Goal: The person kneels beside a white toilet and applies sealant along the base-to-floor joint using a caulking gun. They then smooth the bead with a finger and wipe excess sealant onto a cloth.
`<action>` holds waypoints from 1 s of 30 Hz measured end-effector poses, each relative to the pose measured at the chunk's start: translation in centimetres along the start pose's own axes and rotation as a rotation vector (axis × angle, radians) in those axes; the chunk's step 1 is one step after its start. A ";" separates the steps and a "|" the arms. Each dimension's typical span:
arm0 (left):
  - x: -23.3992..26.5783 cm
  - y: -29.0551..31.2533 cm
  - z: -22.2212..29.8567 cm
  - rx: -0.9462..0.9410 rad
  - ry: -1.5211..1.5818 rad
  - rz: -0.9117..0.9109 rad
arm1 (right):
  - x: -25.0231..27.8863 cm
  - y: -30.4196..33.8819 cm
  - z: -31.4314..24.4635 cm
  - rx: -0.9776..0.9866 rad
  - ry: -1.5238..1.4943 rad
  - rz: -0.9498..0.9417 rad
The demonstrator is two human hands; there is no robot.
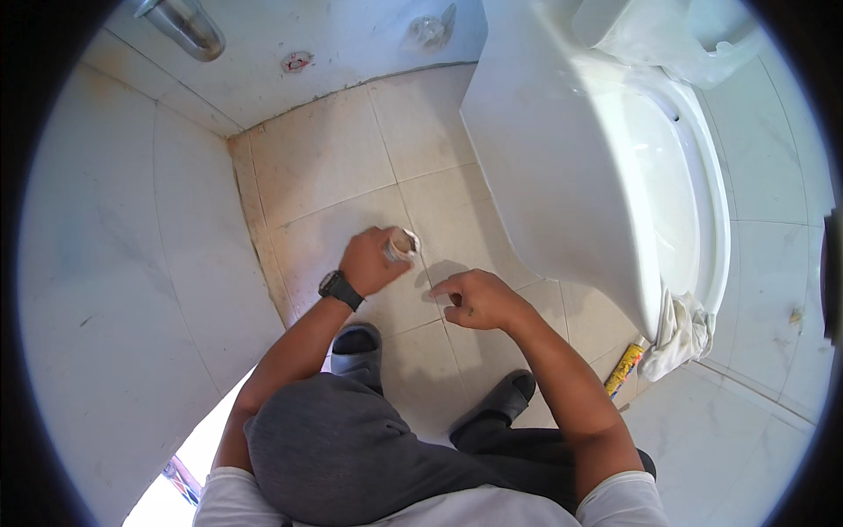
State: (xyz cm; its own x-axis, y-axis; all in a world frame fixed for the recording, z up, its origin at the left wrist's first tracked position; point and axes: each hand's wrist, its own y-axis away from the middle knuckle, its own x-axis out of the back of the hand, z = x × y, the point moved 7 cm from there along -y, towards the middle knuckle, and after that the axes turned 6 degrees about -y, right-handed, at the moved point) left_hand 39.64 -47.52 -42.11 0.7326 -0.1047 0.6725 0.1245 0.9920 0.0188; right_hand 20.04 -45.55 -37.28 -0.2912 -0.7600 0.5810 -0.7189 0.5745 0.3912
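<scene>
My left hand [375, 261], with a black watch on its wrist, is closed around a small whitish ring-shaped roll [402, 245]. Its round opening faces up, and my fingers cover part of its side. What kind of roll it is cannot be made out. To the right, my right hand [479, 299] is held apart from the roll. Its index finger and thumb are stretched toward my left hand, the other fingers are partly curled, and nothing shows in it. Both hands are above the beige tiled floor [329, 180].
A large white ceramic basin [562, 158] stands at the right, with a cloth [680, 334] over its near end. Beside it lies a yellow tube [624, 367]. A metal pipe [183, 28] juts out at the upper left. Tiled walls [132, 237] enclose the floor.
</scene>
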 end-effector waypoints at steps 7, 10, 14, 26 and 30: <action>0.3 -0.1 -1.5 0.070 0.108 0.135 | 4.1 -0.2 4.7 -0.489 0.464 0.177; 0.0 -0.1 -1.7 0.051 0.121 0.127 | 5.8 -3.4 6.1 -0.610 0.633 0.222; 0.0 -0.1 -1.9 0.055 0.128 0.113 | 8.5 -8.3 8.0 -0.699 0.765 0.147; 1.1 0.5 -2.2 0.123 0.175 0.105 | 11.4 -13.9 11.6 -0.873 0.854 0.022; 1.1 0.7 -2.6 0.163 0.162 0.107 | 10.8 -13.9 12.4 -0.854 0.883 -0.026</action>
State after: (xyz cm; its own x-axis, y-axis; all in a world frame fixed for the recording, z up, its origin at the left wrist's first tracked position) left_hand 42.22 -47.09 -43.26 0.8353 0.0049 0.5498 -0.0594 0.9949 0.0813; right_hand 19.05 -65.53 -45.31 0.4832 -0.4981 0.7200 0.0226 0.8292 0.5585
